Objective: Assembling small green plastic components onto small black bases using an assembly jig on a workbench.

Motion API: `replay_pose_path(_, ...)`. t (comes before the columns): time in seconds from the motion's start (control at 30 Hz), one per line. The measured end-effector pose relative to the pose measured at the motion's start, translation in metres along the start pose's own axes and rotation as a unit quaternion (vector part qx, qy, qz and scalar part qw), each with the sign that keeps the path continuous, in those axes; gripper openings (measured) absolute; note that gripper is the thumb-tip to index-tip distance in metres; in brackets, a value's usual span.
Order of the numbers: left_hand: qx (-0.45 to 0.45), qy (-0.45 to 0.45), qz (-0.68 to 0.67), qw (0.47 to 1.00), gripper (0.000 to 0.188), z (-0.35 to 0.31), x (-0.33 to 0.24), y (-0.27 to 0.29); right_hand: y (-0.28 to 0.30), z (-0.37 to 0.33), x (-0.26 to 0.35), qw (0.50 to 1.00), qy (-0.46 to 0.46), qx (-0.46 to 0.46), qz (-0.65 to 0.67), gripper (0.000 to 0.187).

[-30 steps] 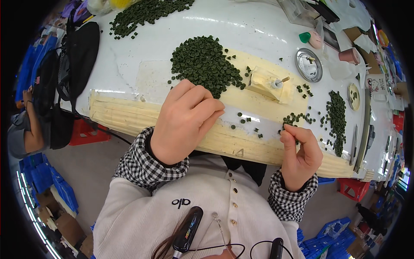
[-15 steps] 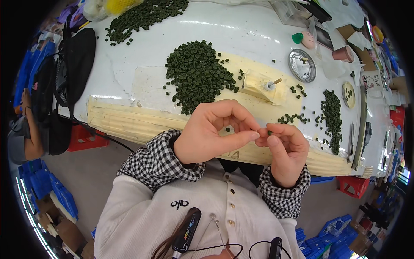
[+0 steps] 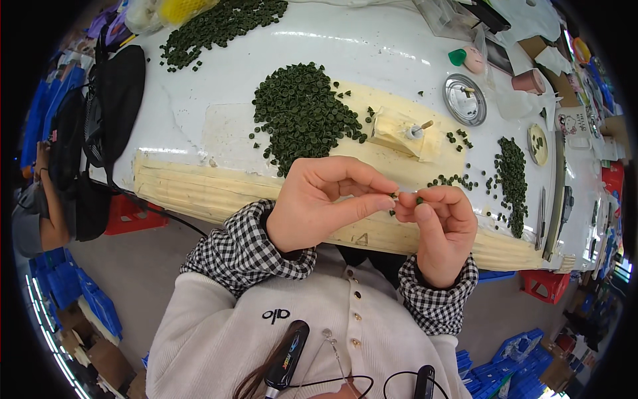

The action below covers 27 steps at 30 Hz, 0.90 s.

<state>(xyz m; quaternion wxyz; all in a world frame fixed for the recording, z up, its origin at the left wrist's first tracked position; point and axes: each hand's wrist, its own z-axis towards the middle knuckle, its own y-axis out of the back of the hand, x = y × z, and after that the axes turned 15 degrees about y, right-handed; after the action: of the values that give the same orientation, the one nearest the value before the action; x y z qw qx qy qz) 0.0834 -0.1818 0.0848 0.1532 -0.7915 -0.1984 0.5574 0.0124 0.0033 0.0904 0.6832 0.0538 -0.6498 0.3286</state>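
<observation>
My left hand (image 3: 322, 207) is closed in a pinch over the table's near edge, with a tiny piece, too small to name, at the tips of thumb and forefinger. Almost meeting it, my right hand (image 3: 444, 233) pinches a small dark green cap-like piece (image 3: 419, 200) between thumb and forefinger. Beyond my hands lies a big heap of the same dark green pieces (image 3: 302, 116). To its right stands a tape-covered block (image 3: 397, 133) with a small metal fitting and a short brownish peg on top.
Another heap of green pieces (image 3: 222, 30) lies far left, a narrower one (image 3: 512, 179) at right. A round metal dish (image 3: 464, 100), a pale dish (image 3: 537, 146) and a pink cup (image 3: 530, 82) are at the right. A black bag (image 3: 119, 100) hangs at the left edge.
My fingertips have drawn slightly apart, and a tiny piece now shows at the left ones. The green piece in my right hand is more exposed.
</observation>
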Motion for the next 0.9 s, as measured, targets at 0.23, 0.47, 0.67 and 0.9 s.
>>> replay_pose_path(0.23, -0.008, 0.016, -0.004, 1.0, 0.018, -0.001, -0.001, -0.001, -0.001, 0.0, -0.004, 0.999, 0.021, 0.008, -0.049, 0.015)
replay_pose_path(0.47, -0.027, -0.031, 0.058, 0.997, 0.018, -0.002, -0.001, -0.001, -0.009, 0.003, -0.012, 0.991, 0.066, 0.027, -0.116, 0.013)
replay_pose_path(0.67, -0.045, -0.054, 0.088, 0.994, 0.019, -0.003, 0.001, -0.002, -0.012, 0.001, -0.015, 0.979, 0.099, 0.017, -0.177, 0.014)
replay_pose_path(0.9, -0.01, 0.035, -0.021, 0.999, 0.014, -0.001, 0.0, 0.0, -0.019, -0.001, -0.015, 0.915, 0.213, 0.029, -0.34, 0.017)
